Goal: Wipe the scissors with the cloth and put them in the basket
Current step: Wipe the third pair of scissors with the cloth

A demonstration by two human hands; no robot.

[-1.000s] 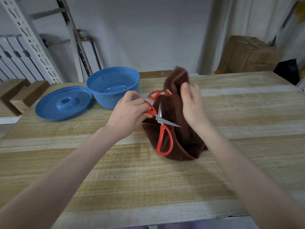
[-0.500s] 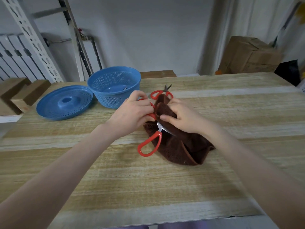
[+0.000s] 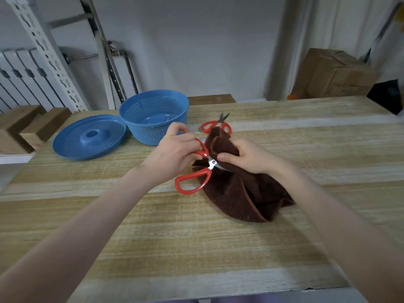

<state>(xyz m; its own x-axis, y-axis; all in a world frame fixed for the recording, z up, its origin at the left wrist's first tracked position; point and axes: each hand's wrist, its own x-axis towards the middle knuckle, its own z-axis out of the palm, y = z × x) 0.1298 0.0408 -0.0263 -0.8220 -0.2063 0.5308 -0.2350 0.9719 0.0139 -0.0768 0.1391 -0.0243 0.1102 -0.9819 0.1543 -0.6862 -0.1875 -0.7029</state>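
1. Head view: the left hand [image 3: 175, 152] grips the upper red handle loop of the scissors [image 3: 206, 172]. The other loop hangs free towards the near left, just above the tabletop [image 3: 196, 248].
2. The scissors' long axis runs left to right. The handles are on the left and spread apart; the blades point right into the cloth [image 3: 240, 193], mostly hidden.
3. The right hand [image 3: 247, 157] pinches a fold of the brown cloth around the blades, just past the pivot. The rest of the cloth is heaped on the tabletop.
4. The second scissors [image 3: 215, 125] lie behind the cloth, tips pointing away.
5. The blue basket [image 3: 153, 119] stands at far left, beside a blue lid [image 3: 87, 138].
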